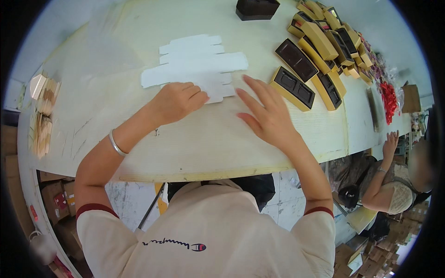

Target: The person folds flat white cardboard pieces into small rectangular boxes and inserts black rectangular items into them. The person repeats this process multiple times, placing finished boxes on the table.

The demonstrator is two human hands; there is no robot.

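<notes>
A flat white cardboard box blank [194, 65] with tabs along its edges lies on the table in front of me. My left hand [181, 99] is closed at the blank's near edge, its fingers curled over the card and the thumb side toward the right. The fingertips are partly hidden. Just right of the blank, my right hand [269, 111] has its fingers spread and holds nothing. Beyond it lies a gold box with a dark insert [293, 88], the closest of several.
A pile of gold boxes [320, 39] covers the table's far right. A dark brown box [257, 9] stands at the far edge. Stacked folded gold card [42, 120] lies at far left. Red material [388, 99] sits farther right, where another person's hand [390, 143] shows.
</notes>
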